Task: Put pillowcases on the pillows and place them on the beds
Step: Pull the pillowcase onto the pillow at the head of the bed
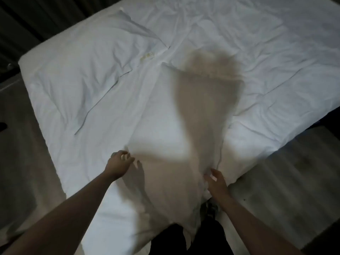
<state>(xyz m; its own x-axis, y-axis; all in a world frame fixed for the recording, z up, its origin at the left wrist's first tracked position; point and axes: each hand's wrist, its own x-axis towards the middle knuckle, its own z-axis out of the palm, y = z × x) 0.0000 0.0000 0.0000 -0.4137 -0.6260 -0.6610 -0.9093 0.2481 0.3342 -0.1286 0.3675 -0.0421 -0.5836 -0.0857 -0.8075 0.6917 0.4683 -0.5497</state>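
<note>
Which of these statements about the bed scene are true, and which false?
1. A pillow lies on the white bed in front of the person. True.
2. The left hand holds a cup. False: it holds nothing, fingers spread beside the pillow.
3. A second pillow lies at the far left. True.
4. The bedding is red. False: it is white.
5. The right hand is at the pillow's near right edge. True.

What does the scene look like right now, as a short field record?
near pillow: lies on the bed, one end hanging over the near corner
far pillow: cased, flat at far left
left hand: open, fingers spread by the near pillow's left edge
right hand: open, at the pillow's right edge; contact unclear
view: blurred
</note>
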